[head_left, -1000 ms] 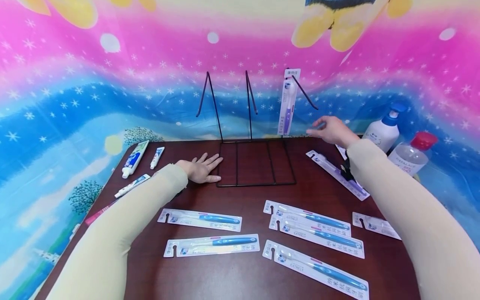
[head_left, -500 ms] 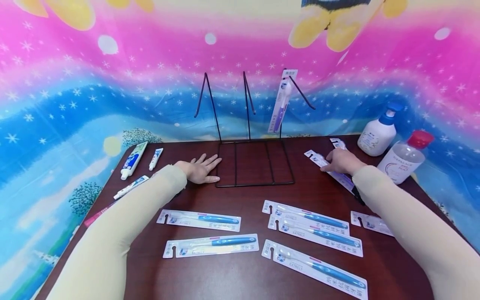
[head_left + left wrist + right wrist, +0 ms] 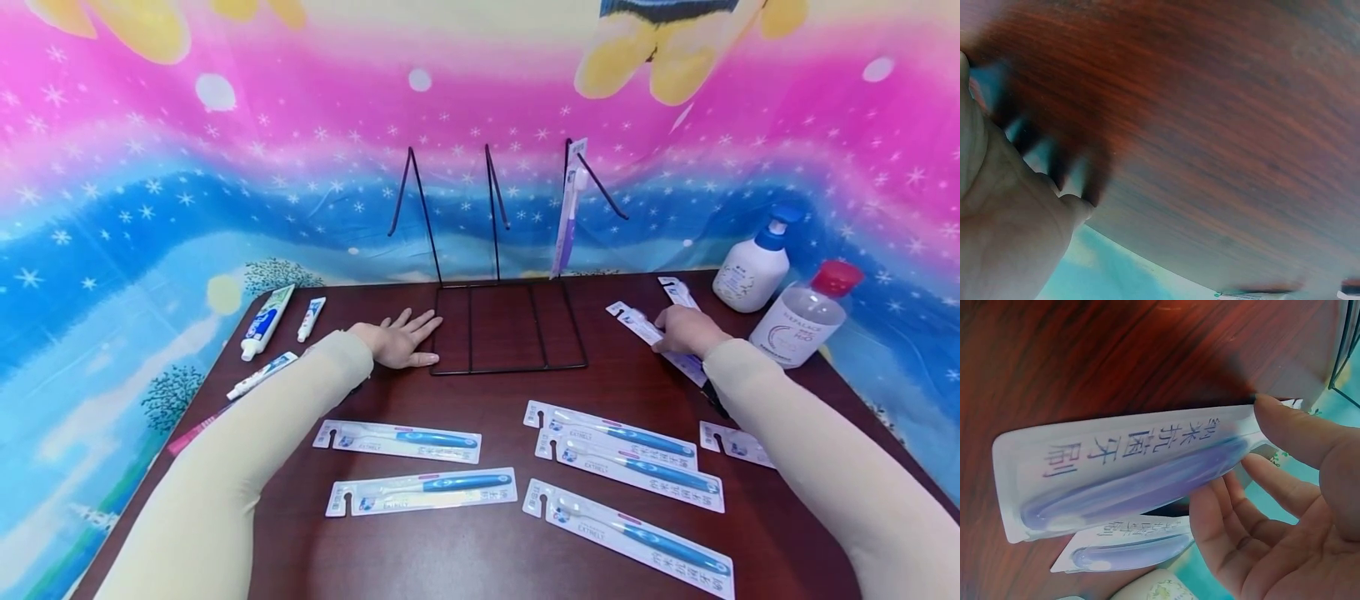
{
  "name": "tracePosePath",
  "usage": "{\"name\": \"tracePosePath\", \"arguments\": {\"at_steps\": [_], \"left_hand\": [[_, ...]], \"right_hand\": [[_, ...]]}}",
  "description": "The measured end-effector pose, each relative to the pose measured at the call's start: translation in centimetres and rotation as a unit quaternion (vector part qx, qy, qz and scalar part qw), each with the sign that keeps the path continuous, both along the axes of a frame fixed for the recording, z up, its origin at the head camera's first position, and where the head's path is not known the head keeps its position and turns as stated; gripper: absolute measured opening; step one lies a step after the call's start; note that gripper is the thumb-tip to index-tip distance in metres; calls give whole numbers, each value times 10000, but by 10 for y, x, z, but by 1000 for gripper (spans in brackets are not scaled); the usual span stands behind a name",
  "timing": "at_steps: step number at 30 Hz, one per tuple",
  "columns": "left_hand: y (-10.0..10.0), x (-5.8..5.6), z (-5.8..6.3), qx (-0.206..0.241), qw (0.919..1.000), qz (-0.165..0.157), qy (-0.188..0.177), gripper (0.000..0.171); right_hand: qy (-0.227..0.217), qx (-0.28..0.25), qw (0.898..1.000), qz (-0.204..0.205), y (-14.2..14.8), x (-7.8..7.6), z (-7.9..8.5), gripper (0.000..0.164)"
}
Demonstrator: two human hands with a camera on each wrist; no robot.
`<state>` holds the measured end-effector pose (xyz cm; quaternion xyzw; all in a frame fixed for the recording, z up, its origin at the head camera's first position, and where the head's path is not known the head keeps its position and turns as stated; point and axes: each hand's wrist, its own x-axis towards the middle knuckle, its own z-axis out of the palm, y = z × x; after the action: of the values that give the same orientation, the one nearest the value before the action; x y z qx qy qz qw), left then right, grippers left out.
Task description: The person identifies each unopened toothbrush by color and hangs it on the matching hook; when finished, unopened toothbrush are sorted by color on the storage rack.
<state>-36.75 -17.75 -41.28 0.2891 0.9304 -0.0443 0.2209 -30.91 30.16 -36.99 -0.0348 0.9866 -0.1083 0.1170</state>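
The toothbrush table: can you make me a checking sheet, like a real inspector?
Surface: brown table, shiny in places.
Job's things: five blue toothbrush packs lie flat; a hanging purple pack is on the right hook of the wire rack.
Clutter: toothpaste tubes left; pump bottle and red-capped bottle right.
Left hand: fingers spread at the rack's left edge.
Right hand: pinches another purple pack.
Cables: nothing seen.
Surroundings: colourful snowflake cloth behind.

Right hand (image 3: pixel 1313 519), thumb at one edge, fingers at the other, gripping a purple toothbrush pack (image 3: pixel 1135 481) with dark printed characters. Second purple pack (image 3: pixel 1132 555), partly behind the first, on wood-grain table (image 3: pixel 1085 362). White printed container (image 3: pixel 1157 589), cut by lower border. Black wire (image 3: pixel 1331 385), upper right
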Motion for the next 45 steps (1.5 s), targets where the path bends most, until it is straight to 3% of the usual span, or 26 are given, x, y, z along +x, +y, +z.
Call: {"name": "tracePosePath", "arguments": {"at_steps": [8, 12, 15, 20, 25, 29, 36, 45], "left_hand": [[1, -4, -4, -146, 9997, 177, -28, 82], [0, -7, -7, -108, 9998, 154, -2, 83], [0, -5, -5, -110, 9999, 93, 36, 84], [0, 0, 0, 82, 9999, 37, -57, 85], [2, 3, 6, 53, 9999, 51, -81, 82], [4, 7, 11, -99, 9999, 43, -48, 81], [5, 7, 13, -69, 10000, -12, 65, 79], [4, 7, 9, -11, 10000, -36, 72, 80]], "right_hand": [[-287, -104, 9994, -160, 3, 0, 1, 49], [-347, -184, 9992, -99, 4, -1, 5, 37], [-149, -297, 9994, -46, 5, 1, 12, 29], [241, -875, 9957, -174, 4, 14, 40, 45], [750, -1624, 9837, -210, -3, 38, 76, 57], [1215, -1911, 9740, -81, -16, 61, 94, 67], [1849, -2026, 9613, 255, -44, 89, 108, 61], [1715, -2198, 9594, 434, -61, 86, 112, 58]]}}
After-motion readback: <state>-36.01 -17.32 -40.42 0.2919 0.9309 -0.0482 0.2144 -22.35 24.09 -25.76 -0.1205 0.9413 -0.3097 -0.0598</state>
